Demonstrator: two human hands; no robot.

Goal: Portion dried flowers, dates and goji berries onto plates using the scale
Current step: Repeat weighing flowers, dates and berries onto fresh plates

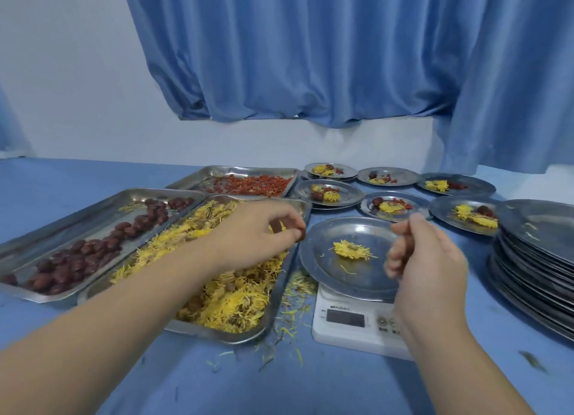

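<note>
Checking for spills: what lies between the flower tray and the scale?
In the head view, loose yellow petals lie scattered on the blue tablecloth between the flower tray and the scale.

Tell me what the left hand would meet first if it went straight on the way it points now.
The left hand, pinching a date, points right at the plate on the scale. It would probably meet that plate's left rim first, unless it passes above it; height is unclear.

The date tray (93, 209) is set leftmost on the desk (279, 383), the flower tray (281, 290) beside it, the goji tray (217, 170) behind both. To their right a plate (357, 228) is borne on the scale (351, 330); filled plates (400, 178) are ranged behind it, the plate stack (534, 259) rightmost.
</note>
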